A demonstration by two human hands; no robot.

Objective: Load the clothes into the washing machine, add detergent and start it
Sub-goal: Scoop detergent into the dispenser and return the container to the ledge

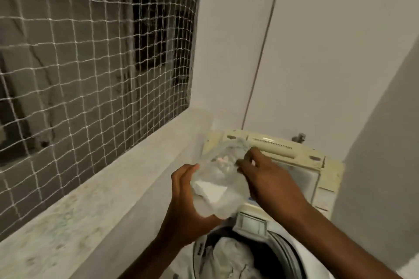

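A clear plastic bag of white detergent powder (215, 190) is held above the top-loading washing machine (294, 256). My left hand (183, 208) grips the bag's lower end from the left. At the bag's upper end, the fingers of my right hand (260, 174) pinch the plastic. Pale grey clothes (229, 258) lie inside the drum below the bag. The machine's yellowed lid (301, 165) stands raised behind my hands.
A concrete ledge (95, 199) runs along the left under a window covered with white netting (90, 52). White walls close in behind and to the right of the machine. A thin pipe (260, 52) runs up the back wall.
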